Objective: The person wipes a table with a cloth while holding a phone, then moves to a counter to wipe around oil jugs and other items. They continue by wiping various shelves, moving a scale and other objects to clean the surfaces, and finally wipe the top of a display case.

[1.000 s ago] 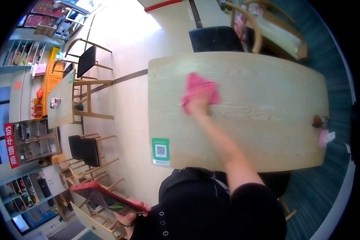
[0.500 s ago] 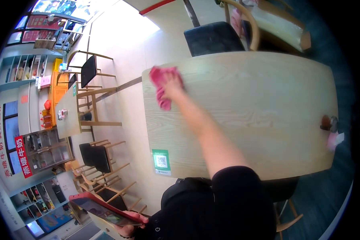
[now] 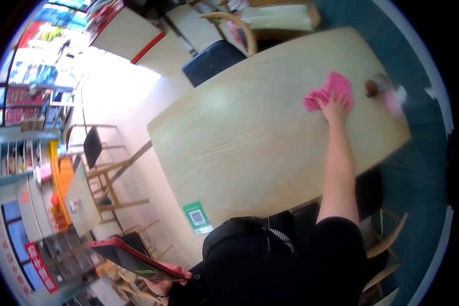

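Observation:
My right hand (image 3: pixel 334 108) presses a bunched pink cloth (image 3: pixel 340 85) against the light wooden tabletop (image 3: pixel 250 137), its fingers spread over the fabric and holding it. The arm reaches out straight toward the table's right end. A small brown object (image 3: pixel 372 88) and a blurred pink item (image 3: pixel 393 103) with a white piece at its side stand just right of the cloth. Low on the left, my left hand (image 3: pixel 164 275) is closed around a tablet or large phone in a red case (image 3: pixel 132 260), which is tilted; part of the fingers is hidden behind it.
A green-and-white QR code card (image 3: pixel 197 218) lies at the table's near left corner. A black-seated chair (image 3: pixel 212 62) stands against the far side, and other chairs (image 3: pixel 387 239) are at the near right. Another table (image 3: pixel 82 199) and shelves are further left.
My right hand has carried the pink cloth from the table's left end across to its right end. My view has turned, so the table appears tilted. The left hand keeps the red-cased device.

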A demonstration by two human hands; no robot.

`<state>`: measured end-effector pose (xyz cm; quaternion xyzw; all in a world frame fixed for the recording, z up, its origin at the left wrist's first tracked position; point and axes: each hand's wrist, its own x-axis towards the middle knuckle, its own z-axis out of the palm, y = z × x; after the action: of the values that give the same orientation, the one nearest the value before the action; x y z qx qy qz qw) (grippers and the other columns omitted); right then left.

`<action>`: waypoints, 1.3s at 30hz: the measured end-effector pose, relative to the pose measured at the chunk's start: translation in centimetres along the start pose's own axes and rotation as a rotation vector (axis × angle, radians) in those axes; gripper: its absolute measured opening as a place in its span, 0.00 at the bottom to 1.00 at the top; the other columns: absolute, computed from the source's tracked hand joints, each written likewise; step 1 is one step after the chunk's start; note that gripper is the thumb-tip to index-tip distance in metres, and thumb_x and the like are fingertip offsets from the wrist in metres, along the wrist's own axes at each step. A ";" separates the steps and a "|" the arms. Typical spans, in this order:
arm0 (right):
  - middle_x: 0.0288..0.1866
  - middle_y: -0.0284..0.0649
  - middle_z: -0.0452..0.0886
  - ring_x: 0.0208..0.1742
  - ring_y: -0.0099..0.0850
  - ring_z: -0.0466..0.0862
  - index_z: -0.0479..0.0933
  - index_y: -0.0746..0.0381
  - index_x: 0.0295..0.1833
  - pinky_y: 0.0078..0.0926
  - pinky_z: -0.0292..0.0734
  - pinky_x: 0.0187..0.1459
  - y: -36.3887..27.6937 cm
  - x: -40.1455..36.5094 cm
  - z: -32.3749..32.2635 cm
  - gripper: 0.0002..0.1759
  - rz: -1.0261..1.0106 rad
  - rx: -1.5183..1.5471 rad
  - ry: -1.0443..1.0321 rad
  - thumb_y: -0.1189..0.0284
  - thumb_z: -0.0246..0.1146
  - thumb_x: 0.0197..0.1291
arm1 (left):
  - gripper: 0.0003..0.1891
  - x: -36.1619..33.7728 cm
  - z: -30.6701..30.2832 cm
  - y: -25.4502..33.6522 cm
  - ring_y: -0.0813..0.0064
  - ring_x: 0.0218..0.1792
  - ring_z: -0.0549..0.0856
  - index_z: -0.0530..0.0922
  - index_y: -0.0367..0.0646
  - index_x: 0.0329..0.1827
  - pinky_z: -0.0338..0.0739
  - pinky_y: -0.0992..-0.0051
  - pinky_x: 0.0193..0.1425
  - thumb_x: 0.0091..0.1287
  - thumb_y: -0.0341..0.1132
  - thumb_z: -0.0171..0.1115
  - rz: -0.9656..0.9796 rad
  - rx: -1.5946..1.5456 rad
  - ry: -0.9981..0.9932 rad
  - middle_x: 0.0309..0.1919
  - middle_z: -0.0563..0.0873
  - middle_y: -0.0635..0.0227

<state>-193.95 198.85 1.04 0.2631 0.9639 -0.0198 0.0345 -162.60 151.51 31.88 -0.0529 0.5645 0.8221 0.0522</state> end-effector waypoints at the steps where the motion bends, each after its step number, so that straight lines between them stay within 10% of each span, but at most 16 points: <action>1: 0.70 0.55 0.44 0.70 0.52 0.43 0.48 0.53 0.69 0.48 0.41 0.66 3.0 -1.7 -0.1 0.48 0.093 0.004 -0.011 0.35 0.46 0.48 | 0.13 -0.1 -0.6 -0.2 0.51 0.32 0.83 0.71 0.19 0.43 0.81 0.70 0.27 0.54 0.18 0.53 -0.019 0.003 -0.011 0.29 0.80 0.39; 3: 0.69 0.57 0.45 0.70 0.53 0.42 0.48 0.53 0.69 0.48 0.41 0.66 7.9 -5.7 0.1 0.49 0.219 0.006 0.000 0.34 0.45 0.49 | 0.19 -0.6 -1.7 -0.4 0.56 0.30 0.83 0.71 0.22 0.44 0.79 0.75 0.21 0.56 0.30 0.63 -0.038 0.112 -0.052 0.29 0.80 0.43; 12: 0.69 0.58 0.43 0.69 0.55 0.43 0.48 0.55 0.69 0.51 0.43 0.65 10.3 -22.0 1.9 0.41 0.145 -0.017 -0.158 0.45 0.49 0.55 | 0.17 -2.9 -4.5 -0.8 0.55 0.35 0.83 0.71 0.20 0.45 0.79 0.72 0.33 0.55 0.25 0.56 -0.145 -0.074 -0.452 0.34 0.79 0.39; 24: 0.53 0.46 0.65 0.55 0.46 0.64 0.75 0.49 0.48 0.48 0.68 0.46 -8.7 -32.1 2.4 0.28 -1.081 0.119 -0.222 0.58 0.65 0.35 | 0.20 -0.8 -4.1 -2.3 0.55 0.33 0.83 0.71 0.19 0.44 0.79 0.72 0.31 0.53 0.28 0.60 -0.226 -0.047 -0.629 0.32 0.80 0.38; 28: 0.59 0.39 0.65 0.63 0.41 0.60 0.76 0.47 0.48 0.50 0.60 0.53 -16.8 -32.6 2.7 0.22 -1.613 0.087 -0.481 0.53 0.61 0.46 | 0.20 2.1 -0.2 -2.6 0.58 0.30 0.83 0.71 0.18 0.43 0.79 0.73 0.30 0.53 0.29 0.59 -0.262 0.051 -0.644 0.32 0.80 0.38; 34: 0.59 0.42 0.66 0.66 0.42 0.57 0.76 0.51 0.48 0.52 0.48 0.64 -16.7 -28.9 3.5 0.22 -1.833 0.295 -0.402 0.61 0.62 0.44 | 0.20 6.7 7.4 -3.1 0.60 0.28 0.83 0.71 0.21 0.46 0.78 0.74 0.28 0.55 0.30 0.59 -0.289 0.177 -0.517 0.33 0.80 0.38; 35: 0.59 0.42 0.66 0.66 0.42 0.57 0.76 0.51 0.48 0.52 0.48 0.64 -15.5 -27.0 3.4 0.22 -1.833 0.302 -0.416 0.61 0.62 0.44 | 0.20 7.5 8.6 -3.3 0.60 0.28 0.83 0.71 0.22 0.46 0.78 0.74 0.28 0.55 0.30 0.59 -0.296 0.140 -0.489 0.33 0.80 0.38; 37: 0.57 0.49 0.67 0.66 0.43 0.58 0.76 0.56 0.48 0.39 0.50 0.66 -11.1 -21.7 0.7 0.21 -0.960 0.536 -1.008 0.64 0.59 0.45 | 0.22 8.1 10.6 -4.2 0.59 0.28 0.83 0.71 0.23 0.47 0.77 0.74 0.28 0.54 0.32 0.62 -0.300 0.125 -0.390 0.33 0.80 0.38; 38: 0.56 0.49 0.68 0.63 0.43 0.62 0.73 0.57 0.50 0.35 0.55 0.63 -6.5 -19.7 5.1 0.22 -1.316 0.602 -0.218 0.63 0.57 0.48 | 0.22 8.5 11.6 -4.4 0.59 0.28 0.83 0.71 0.23 0.47 0.77 0.74 0.28 0.54 0.32 0.62 -0.312 0.117 -0.380 0.33 0.80 0.38; 39: 0.57 0.47 0.67 0.63 0.42 0.62 0.70 0.56 0.55 0.38 0.56 0.62 -4.1 -16.8 7.6 0.24 -1.188 0.730 -0.374 0.62 0.56 0.50 | 0.22 8.9 12.5 -4.5 0.58 0.28 0.83 0.71 0.23 0.46 0.77 0.74 0.28 0.54 0.32 0.63 -0.377 0.142 -0.351 0.32 0.80 0.39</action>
<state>-181.21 186.43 -5.13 -0.3184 0.8542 -0.4006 0.0921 -171.11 165.04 30.95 -0.0098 0.5832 0.7529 0.3050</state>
